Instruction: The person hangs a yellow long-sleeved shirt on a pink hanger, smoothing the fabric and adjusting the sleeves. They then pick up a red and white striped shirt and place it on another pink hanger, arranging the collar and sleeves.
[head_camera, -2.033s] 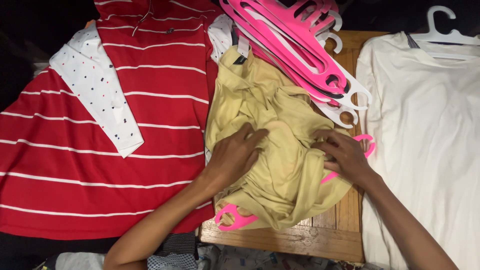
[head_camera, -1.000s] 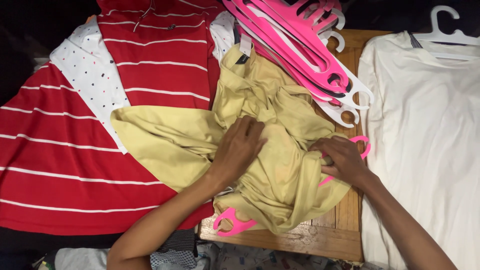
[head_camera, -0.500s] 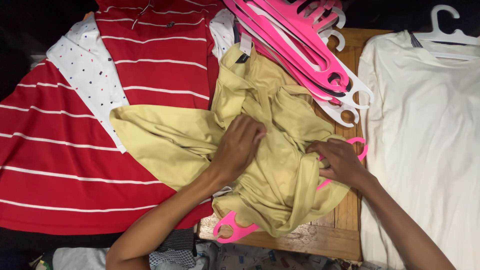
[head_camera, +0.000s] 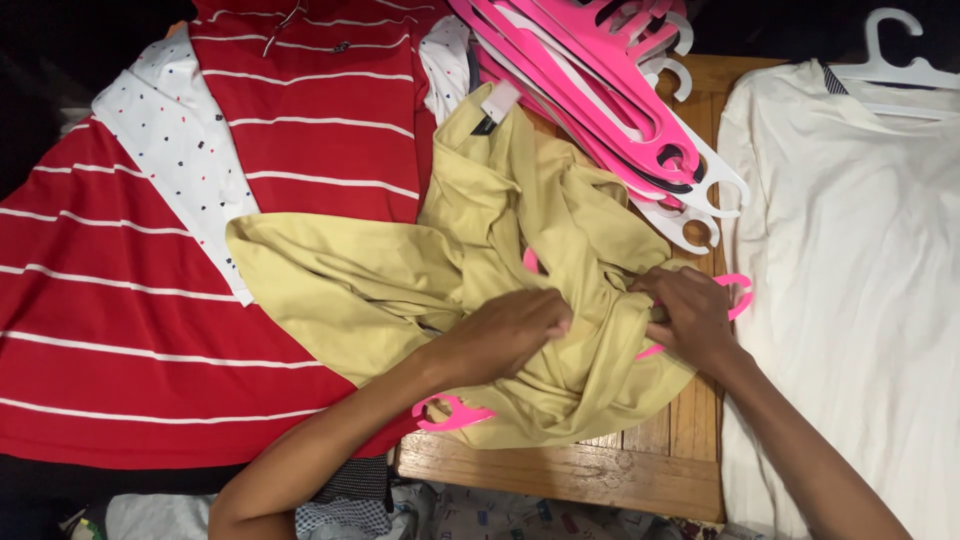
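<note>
a crumpled pale yellow cotton shirt (head_camera: 500, 290) is spread across the slatted wooden table (head_camera: 560, 470), half over a red shirt with thin white stripes (head_camera: 150, 340). the left hand (head_camera: 510, 335) is pressed on its middle, fingers curled into the cloth. the right hand (head_camera: 690, 315) is closed on the fabric at the shirt's right edge, just beside a pink plastic hanger (head_camera: 735, 295) (mostly buried, its other end showing at the lower hem), so the hanger's long axis is laid slantwise under both hands, nearer the right
</note>
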